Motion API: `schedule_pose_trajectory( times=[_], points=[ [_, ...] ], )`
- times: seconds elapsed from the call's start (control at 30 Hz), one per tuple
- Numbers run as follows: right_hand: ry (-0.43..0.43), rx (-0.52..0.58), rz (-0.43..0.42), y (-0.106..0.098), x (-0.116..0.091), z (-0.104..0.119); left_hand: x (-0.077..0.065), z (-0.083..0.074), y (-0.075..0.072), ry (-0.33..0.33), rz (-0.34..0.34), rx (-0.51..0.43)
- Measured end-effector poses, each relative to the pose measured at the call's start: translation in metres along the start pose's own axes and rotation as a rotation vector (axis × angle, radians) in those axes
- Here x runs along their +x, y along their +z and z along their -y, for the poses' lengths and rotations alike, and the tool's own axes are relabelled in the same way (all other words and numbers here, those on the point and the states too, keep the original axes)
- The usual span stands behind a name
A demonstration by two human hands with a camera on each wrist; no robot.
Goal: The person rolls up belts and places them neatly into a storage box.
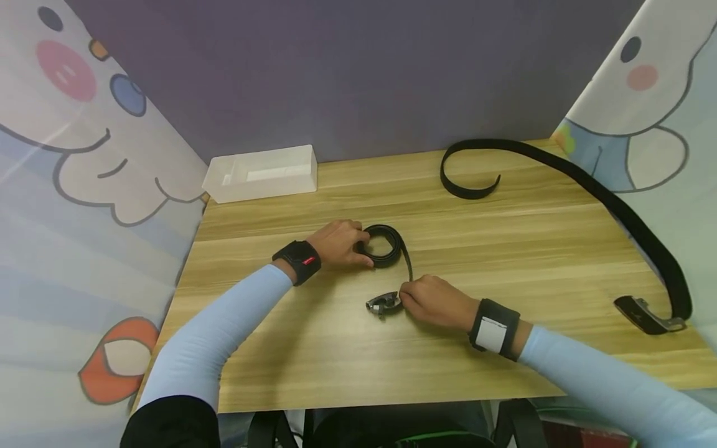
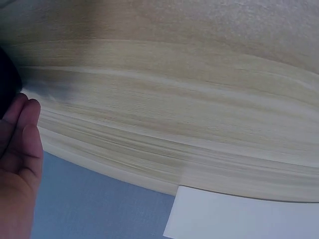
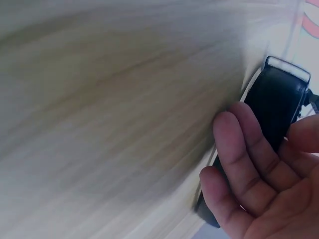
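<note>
A black belt [image 1: 399,244] is partly rolled into a coil standing on edge on the wooden table, with a short strap running toward the person. My left hand [image 1: 338,242] holds the coil's left side between fingers and thumb. Near the strap's other end, my right hand [image 1: 439,302] pinches the belt beside its metal buckle [image 1: 384,303]. In the right wrist view, the fingers [image 3: 232,144] lie along the black strap [image 3: 276,99] with the thumb on its other side. Only a dark edge of the coil [image 2: 7,82] shows in the left wrist view.
A second black belt [image 1: 594,186] lies uncoiled along the table's right side, its tail curled at the back and its buckle [image 1: 650,315] near the front right. A white tray [image 1: 263,192] stands at the back left. A grey panel [image 1: 358,81] rises behind the table [image 1: 336,367].
</note>
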State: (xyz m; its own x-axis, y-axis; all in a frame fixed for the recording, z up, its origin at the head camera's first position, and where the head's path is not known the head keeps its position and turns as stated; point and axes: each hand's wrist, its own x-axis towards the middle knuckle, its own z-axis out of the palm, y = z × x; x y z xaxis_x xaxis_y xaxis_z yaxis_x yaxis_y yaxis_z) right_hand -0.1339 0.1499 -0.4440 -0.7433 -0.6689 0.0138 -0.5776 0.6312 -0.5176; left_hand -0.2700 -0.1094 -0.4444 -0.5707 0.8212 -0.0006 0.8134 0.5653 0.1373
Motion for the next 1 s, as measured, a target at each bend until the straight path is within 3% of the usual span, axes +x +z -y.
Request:
schedule_pose_trajectory(
  times=[0.17,0.4,0.53,0.7,0.8,1.0],
  points=[
    [0.003,-0.024,0.069,0.0,0.008,0.008,0.001,-0.001,-0.001,-0.017,0.012,-0.007],
    [-0.031,-0.145,0.168,-0.01,0.015,0.009,0.0,-0.005,-0.002,-0.063,0.043,-0.002],
    [-0.101,-0.269,0.092,-0.028,0.016,-0.001,0.001,-0.006,-0.004,-0.085,0.072,-0.02],
    [-0.199,-0.561,-0.055,-0.049,0.027,-0.032,0.005,-0.006,-0.003,-0.103,0.082,-0.01],
    [-0.253,-0.677,-0.082,-0.052,0.036,-0.051,0.008,-0.008,0.0,-0.104,0.093,0.012],
    [-0.413,-0.645,-0.085,-0.039,0.037,-0.066,0.016,-0.016,0.005,-0.09,0.103,-0.008]
  ],
)
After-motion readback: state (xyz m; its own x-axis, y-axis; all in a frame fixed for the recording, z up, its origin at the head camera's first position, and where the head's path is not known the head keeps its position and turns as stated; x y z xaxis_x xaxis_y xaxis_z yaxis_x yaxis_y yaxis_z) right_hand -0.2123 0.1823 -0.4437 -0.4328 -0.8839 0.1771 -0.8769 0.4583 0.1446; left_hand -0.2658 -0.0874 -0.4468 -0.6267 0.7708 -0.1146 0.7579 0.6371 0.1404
